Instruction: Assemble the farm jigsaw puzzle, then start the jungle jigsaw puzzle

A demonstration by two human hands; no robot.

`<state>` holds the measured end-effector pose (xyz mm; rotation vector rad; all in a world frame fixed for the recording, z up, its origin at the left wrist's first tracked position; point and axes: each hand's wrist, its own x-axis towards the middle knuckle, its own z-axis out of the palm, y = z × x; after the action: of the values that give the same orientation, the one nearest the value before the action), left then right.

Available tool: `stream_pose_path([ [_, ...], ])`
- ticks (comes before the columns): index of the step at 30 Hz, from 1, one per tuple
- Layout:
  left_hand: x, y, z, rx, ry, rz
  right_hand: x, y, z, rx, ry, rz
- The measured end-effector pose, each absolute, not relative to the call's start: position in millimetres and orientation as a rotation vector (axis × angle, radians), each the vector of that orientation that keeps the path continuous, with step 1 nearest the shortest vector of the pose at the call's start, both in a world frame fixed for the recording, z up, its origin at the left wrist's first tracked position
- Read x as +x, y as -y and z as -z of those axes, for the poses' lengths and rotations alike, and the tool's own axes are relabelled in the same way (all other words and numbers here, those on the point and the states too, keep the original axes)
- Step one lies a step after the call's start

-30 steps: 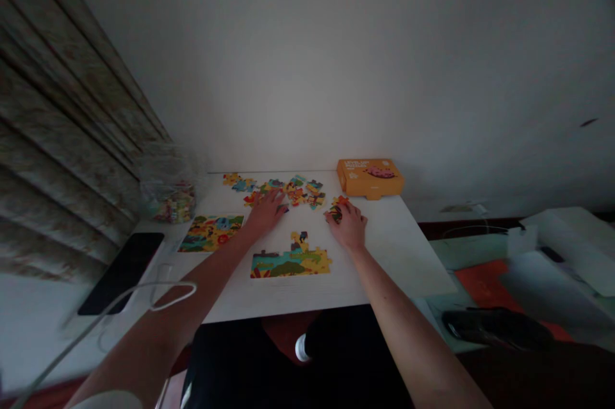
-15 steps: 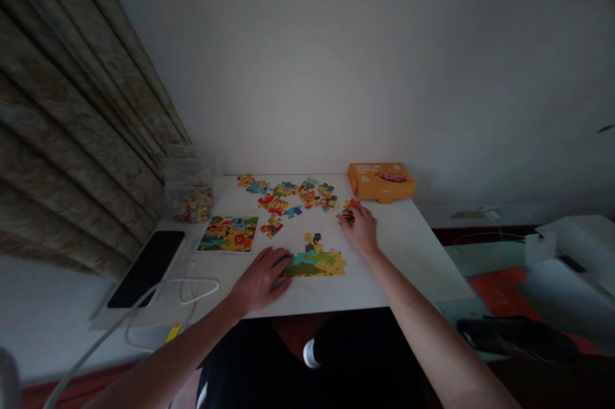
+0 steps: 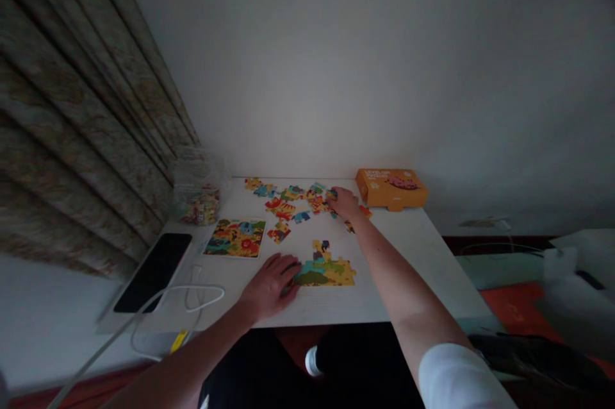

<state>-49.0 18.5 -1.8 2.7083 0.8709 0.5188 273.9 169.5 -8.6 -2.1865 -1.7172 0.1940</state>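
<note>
Heads up: my left hand [image 3: 268,288] is right against the near jigsaw section [image 3: 324,273], fingers [image 3: 290,266] spread, so one careless shove could split its joined pieces. My right hand [image 3: 344,202] is far off among the loose pieces [image 3: 288,207], fingertips [image 3: 333,193] bunched, can't tell if they're pinching anything, and those bright, jumbled bits could easily get knocked around.

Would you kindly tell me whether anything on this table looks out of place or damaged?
Nothing looks damaged. The one oddity is the white cable looping over the table near the black phone, apart from the loose jigsaw pieces.
</note>
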Motion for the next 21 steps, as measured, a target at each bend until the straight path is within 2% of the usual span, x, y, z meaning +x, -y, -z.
stream_pose_path([
  [6,-48.4,-18.5,0.9,2.689,-0.881,-0.506,274.5,-175.4,3.4,-2.241,1.564,-0.152],
  [10,-48.4,-19.2,0.1,2.675,-0.881,-0.495,270.7,-156.9,-1.9,-2.032,1.539,-0.078],
  [15,-50.9,-21.3,1.4,2.68,-0.852,-0.515,250.8,-103.1,-4.7,-1.714,1.556,-0.04],
  [21,-52.1,-22.2,-2.8,2.576,-0.878,-0.641,220.0,-26.1,-1.6,-1.61,1.553,-0.066],
])
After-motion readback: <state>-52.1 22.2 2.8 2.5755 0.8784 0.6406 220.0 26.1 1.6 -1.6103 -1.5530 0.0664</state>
